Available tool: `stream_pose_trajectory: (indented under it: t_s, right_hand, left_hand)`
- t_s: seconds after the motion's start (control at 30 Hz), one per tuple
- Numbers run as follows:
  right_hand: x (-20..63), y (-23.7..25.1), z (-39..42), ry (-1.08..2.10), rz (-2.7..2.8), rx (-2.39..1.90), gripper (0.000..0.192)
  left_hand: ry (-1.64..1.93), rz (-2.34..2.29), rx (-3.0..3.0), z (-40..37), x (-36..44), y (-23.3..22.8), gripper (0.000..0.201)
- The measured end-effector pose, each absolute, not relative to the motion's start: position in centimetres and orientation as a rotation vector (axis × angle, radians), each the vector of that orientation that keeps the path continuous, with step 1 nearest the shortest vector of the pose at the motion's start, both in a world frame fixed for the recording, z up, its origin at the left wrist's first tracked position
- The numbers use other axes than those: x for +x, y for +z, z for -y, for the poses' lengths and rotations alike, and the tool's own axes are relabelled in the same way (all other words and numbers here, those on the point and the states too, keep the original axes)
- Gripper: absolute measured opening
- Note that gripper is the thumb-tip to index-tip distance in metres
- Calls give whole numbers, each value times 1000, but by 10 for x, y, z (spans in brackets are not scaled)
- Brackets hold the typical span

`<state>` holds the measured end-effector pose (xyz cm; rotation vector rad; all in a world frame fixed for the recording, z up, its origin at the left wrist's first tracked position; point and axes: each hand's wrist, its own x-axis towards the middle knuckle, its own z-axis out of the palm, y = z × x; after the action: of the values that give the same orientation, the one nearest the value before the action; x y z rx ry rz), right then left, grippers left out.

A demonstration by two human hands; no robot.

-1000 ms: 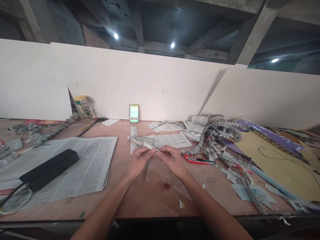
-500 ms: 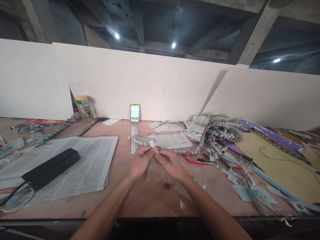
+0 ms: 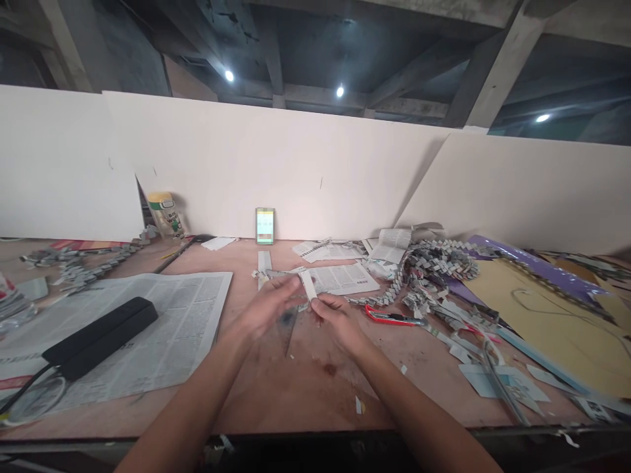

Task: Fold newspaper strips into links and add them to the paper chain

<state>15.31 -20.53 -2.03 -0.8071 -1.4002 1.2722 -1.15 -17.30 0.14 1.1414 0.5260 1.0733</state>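
Observation:
My right hand pinches the lower end of a narrow folded white paper strip, which stands tilted upward over the middle of the wooden table. Just left of the strip, my left hand is motion-blurred, fingers spread near the strip's top, and I cannot tell if it touches it. Under my hands lie a clear triangular ruler and printed newspaper pieces.
A red utility knife lies right of my hands. A woven paper chain pile and yellow and purple sheets fill the right. A black box rests on newspaper at left. A phone and can stand by the white wall.
The strip has been raised from lying between both hands to standing up in my right hand. My left hand has slid off it toward the left and is moving.

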Motion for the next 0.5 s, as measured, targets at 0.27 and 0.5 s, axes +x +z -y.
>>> stream_pose_trajectory:
  t_s: [0.27, 0.5]
  right_hand:
    - [147, -14, 212, 1745, 1153, -564, 30]
    - [149, -24, 206, 1477, 1287, -697, 22]
  left_hand:
    - [1057, -402, 1212, 180, 0, 0, 18]
    - [1218, -465, 994, 173, -11, -2, 19]
